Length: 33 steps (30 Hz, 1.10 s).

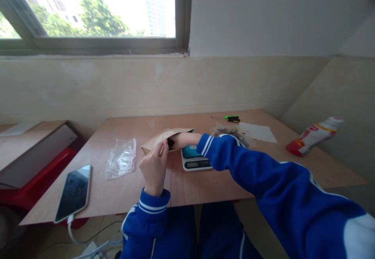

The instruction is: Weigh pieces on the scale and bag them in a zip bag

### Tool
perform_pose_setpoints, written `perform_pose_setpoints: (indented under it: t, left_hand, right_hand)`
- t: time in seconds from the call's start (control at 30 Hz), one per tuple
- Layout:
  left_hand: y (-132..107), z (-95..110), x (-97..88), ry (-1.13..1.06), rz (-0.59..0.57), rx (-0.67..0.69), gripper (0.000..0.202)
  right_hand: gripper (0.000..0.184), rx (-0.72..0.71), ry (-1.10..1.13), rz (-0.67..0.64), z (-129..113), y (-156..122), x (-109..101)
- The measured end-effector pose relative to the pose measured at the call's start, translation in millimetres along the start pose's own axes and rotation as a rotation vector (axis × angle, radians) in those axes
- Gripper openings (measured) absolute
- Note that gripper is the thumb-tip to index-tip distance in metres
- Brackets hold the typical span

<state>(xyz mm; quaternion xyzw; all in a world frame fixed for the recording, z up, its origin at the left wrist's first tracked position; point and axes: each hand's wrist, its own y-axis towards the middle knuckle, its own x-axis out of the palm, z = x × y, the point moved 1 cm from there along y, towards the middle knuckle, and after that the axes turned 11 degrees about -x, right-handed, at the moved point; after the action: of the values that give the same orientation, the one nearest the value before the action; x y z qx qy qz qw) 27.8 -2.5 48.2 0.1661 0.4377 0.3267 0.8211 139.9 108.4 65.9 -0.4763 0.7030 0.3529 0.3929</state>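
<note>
My left hand (pixel 154 168) pinches the near edge of a kraft paper envelope (pixel 156 140), holding its mouth apart. My right arm crosses over from the right, and my right hand (pixel 181 140) goes into the envelope's mouth, its fingers hidden. A small dark bit (pixel 170 143) shows at the opening, but I cannot tell what it is or whether it is held. Just below my right wrist sits a white digital kitchen scale (pixel 195 164) with a teal top. A clear plastic bag of dark pieces (pixel 231 134) lies behind my right sleeve.
On the wooden tabletop (pixel 146 188) lie an empty-looking clear zip bag (pixel 121 159), a phone on a charging cable (pixel 73 192), a green-handled tool (pixel 233 118) and white paper (pixel 258 132). A white-and-red bottle (pixel 313 136) lies at the right.
</note>
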Motion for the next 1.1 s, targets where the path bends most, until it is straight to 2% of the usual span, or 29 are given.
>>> perform_pose_setpoints:
  t: [0.1, 0.27, 0.37, 0.47, 0.57, 0.63, 0.67, 0.7, 0.77, 0.83, 0.9, 0.97, 1.1]
  left_hand:
    - [6, 3, -5.2, -0.008, -0.053, -0.036, 0.031]
    - [10, 8, -12.2, -0.040, -0.101, -0.046, 0.032]
    - [13, 8, -14.1, -0.036, -0.091, -0.049, 0.030]
    - [21, 6, -15.4, -0.030, -0.075, -0.070, 0.030]
    - [35, 1, -17.1, -0.040, -0.048, -0.096, 0.034]
    - [45, -3, -18.4, -0.061, -0.034, -0.103, 0.034]
    - [49, -4, -19.0, -0.069, -0.028, -0.104, 0.034]
    - [52, -5, -19.5, -0.074, -0.024, -0.105, 0.034]
    - [55, -7, -20.4, -0.079, -0.015, -0.112, 0.032]
    - [55, -7, -21.2, -0.087, -0.012, -0.121, 0.031]
    - [53, -6, -21.8, -0.100, -0.019, -0.122, 0.032]
    - [51, -6, -21.9, -0.100, -0.022, -0.115, 0.032]
    - [50, -5, -19.8, -0.093, -0.028, -0.106, 0.031]
  right_hand:
    - [0.016, 0.065, 0.009, 0.085, -18, -17, -9]
    - [0.009, 0.274, -0.092, 0.165, -51, -42, -14]
    - [0.009, 0.284, -0.149, 0.298, -74, -57, -23]
    - [0.010, 0.245, -0.103, 0.481, -90, -80, -36]
    - [0.009, 0.253, -0.099, 0.735, -83, -112, -40]
    - [0.008, 0.333, -0.203, 0.917, -63, -136, -30]
    - [0.009, 0.405, -0.272, 0.967, -50, -146, -21]
    - [0.010, 0.482, -0.331, 0.962, -36, -154, -9]
    - [0.012, 0.622, -0.419, 0.795, -8, -165, 18]
    - [0.018, 0.642, -0.453, 0.627, 11, -168, 44]
    - [0.020, 0.611, -0.439, 0.551, 19, -167, 62]
    - [0.021, 0.565, -0.421, 0.545, 19, -166, 69]
    - [0.028, 0.518, -0.384, 0.569, 9, -169, 64]
